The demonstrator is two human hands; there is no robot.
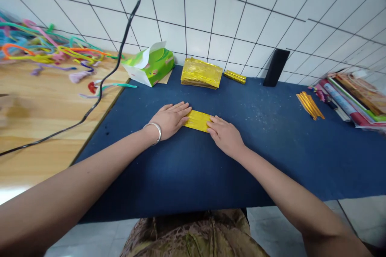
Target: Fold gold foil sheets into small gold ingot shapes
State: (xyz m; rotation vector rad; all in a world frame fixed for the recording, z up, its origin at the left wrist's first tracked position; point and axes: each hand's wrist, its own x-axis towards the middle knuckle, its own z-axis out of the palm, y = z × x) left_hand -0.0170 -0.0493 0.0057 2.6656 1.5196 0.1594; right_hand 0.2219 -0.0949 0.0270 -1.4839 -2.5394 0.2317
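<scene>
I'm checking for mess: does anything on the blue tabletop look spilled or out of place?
Pale specks are scattered on the blue tabletop, mainly beyond and right of the right hand; they stand out like stray debris, source unclear.

And there's the yellow sheet (198, 121), its left end vanishing under the left hand (171, 120), its right end beneath the right hand (226, 136); how far under, no telling! Far left of the sheet, fuzzy stems (62, 50) smear together, running clean out of frame. Far right of it, a book-like stack (357, 96) blurs, unreadable, chopped off too. Right of the sheet, white specks (265, 110), too tiny to identify!
</scene>
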